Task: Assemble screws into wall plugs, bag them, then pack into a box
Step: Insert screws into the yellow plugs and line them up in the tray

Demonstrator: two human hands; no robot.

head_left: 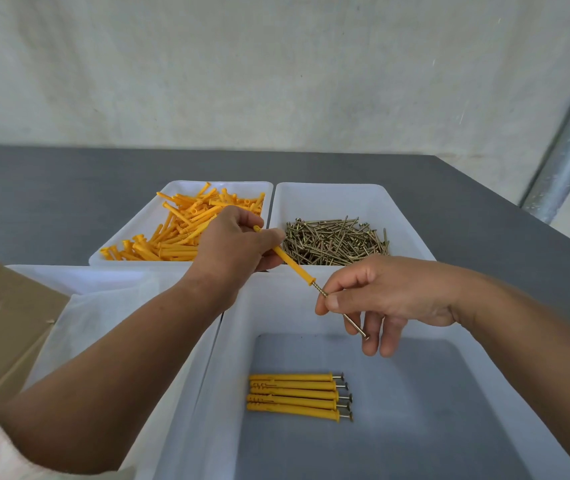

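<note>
Far left of the left hand (238, 244): cardboard box (2, 323), no bags seen. Beyond that hand, tray of loose plugs (145, 216); to its right, tray of loose screws (328, 202), both well stocked.

Left hand curled round the far end of a yellow wall plug (294, 265). Long axis diagonal: closed tip up-left, collar down-right toward the right hand (380, 296). On the same line, the screw (356, 327), tip just inside the collar, head toward the person, most of the shank bare. Pinched between right thumb and forefinger, other fingers loosely spread.

Below the right hand, five finished assemblies (297, 398) side by side in the bin (221, 375), heads pointing right. Judged early: sixth pair in hand, bagging and boxing not yet begun.
</note>
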